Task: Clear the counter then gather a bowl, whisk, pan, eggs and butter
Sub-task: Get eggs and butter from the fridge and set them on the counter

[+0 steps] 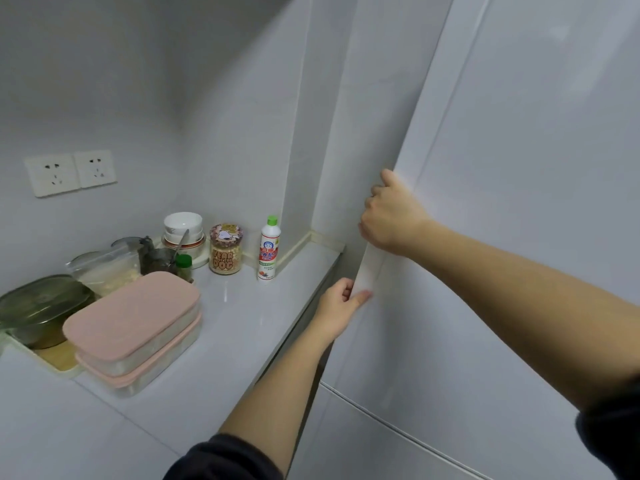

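Left hand (341, 299) and right hand (391, 216) gripping the fridge door (519, 202) by its edge; counter (242, 323) not yet cleared.

Well left of the left hand, on the counter: one green-lidded glass dish (38, 306) on one tray (59, 363), two wall sockets (69, 173) above, two pink-lidded boxes (135, 327) stacked, one zip bag (107, 268), one small green-capped spice bottle (183, 266), one stack of white bowls (183, 230) (at least three), one dog-label jar (225, 249). Nearest that hand, one white green-capped bottle (268, 249). Left hand curled round the door edge, thumb flat on the front. Right hand just above it, fingers hooked behind the same edge, thumb raised. Door seemingly shut or barely cracked. Probably opening up for eggs and butter. No whisk, pan, eggs or butter in view. By the look of it, clearing and all gathering left to do, with a bowl available from the stack.
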A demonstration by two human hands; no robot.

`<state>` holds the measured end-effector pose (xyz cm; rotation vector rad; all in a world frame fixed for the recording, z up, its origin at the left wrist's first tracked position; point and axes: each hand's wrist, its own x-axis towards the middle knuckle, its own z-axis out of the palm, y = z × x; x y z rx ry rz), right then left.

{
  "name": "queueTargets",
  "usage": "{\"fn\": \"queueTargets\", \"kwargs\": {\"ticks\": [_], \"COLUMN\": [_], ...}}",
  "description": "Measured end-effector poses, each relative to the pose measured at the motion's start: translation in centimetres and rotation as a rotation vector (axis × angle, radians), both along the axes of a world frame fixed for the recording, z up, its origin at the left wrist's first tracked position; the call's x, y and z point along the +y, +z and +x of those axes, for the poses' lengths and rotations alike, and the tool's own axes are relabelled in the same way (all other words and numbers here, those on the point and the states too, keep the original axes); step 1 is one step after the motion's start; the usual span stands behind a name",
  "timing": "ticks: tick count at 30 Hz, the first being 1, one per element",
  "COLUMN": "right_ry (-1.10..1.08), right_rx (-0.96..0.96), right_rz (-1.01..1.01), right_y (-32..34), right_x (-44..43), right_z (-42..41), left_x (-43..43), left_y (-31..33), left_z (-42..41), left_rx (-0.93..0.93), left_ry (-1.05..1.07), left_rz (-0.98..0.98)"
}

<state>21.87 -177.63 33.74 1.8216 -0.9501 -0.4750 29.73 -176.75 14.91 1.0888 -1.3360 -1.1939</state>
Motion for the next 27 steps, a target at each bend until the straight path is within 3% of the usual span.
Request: {"fn": "queueTargets", "kwargs": {"ticks": [3, 7, 13, 27], "right_ry": [-0.018, 0.221, 0.318, 0.774], "right_rx": [0.031, -0.051, -0.038, -0.182], "right_rz": [0.021, -0.024, -0.099, -0.153], "right_y": [-0.3, -0.5, -0.8, -1.0], "right_x": [-0.6, 0.0, 4.2, 22.9], "right_z": [0.0, 0.1, 1.0, -0.1], "left_x": [0.1, 1.3, 5.9, 27.6], "left_y": [-0.2, -0.7, -1.7, -0.3], "left_z": [-0.2, 0.0, 0.4, 0.2], "left_rx": [-0.024, -0.003, 0.04, -0.085], "left_ry": [0.021, 0.043, 0.158, 0.33], "left_rz": [-0.005, -0.018, -0.035, -0.109]}}
